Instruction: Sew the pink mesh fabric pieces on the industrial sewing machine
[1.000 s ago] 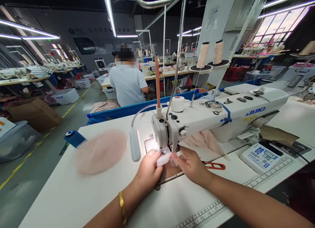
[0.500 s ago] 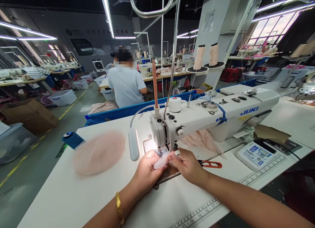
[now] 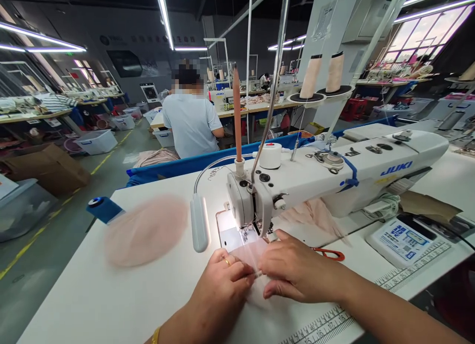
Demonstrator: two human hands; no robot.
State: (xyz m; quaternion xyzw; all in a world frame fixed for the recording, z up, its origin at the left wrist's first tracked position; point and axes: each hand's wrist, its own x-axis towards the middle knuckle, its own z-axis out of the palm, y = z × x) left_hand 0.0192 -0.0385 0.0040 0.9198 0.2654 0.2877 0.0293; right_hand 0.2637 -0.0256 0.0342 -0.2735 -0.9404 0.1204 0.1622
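Note:
My left hand (image 3: 218,287) and my right hand (image 3: 297,270) meet on the white table just in front of the needle of the white sewing machine (image 3: 334,173). Both pinch a small sheer pale-pink fabric piece (image 3: 251,255) that lies flat below the presser foot (image 3: 247,231). The left fingers are curled, a ring showing on one. The right fingers are pressed together over the fabric's right edge.
A stack of round pink fabric pieces (image 3: 146,230) lies left on the table (image 3: 92,294). Red-handled snips (image 3: 330,255) and pink cloth (image 3: 315,215) sit under the machine arm. A control panel (image 3: 403,235) is right. A person (image 3: 191,119) sits ahead, facing away.
Both hands have drawn back from the needle toward me, bringing the sheer piece down flat onto the table; before, they held it up at the presser foot.

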